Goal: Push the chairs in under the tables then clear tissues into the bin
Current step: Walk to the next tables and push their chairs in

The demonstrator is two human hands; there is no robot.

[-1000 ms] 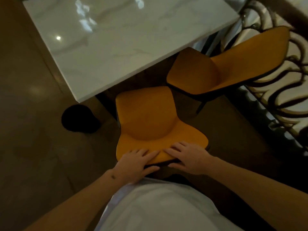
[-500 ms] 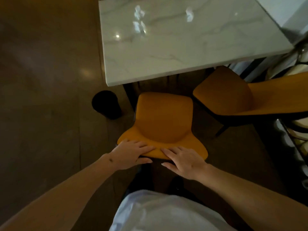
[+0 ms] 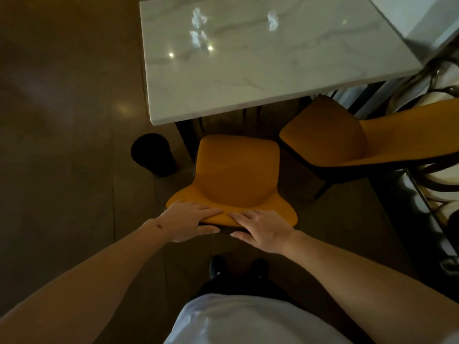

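Now both hands' fingers [image 3: 198,211] clasped over orange chair [image 3: 236,175] backrest, seat short of table [image 3: 248,70]

both hands [image 3: 191,220] [image 3: 263,229] forward, fingers spread, palms down

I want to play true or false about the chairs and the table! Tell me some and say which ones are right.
1. Both hands are on the top of the near chair's back. True: the left hand and the right hand grip the near chair.
2. The near chair is all the way under the table. False: its whole seat shows in front of the table.
3. The chairs are blue. False: the near chair and the second chair are orange.
4. A black bin stands on the floor left of the near chair. True: the bin is there.
5. The table holds plates. False: only small white crumpled tissues show on it.
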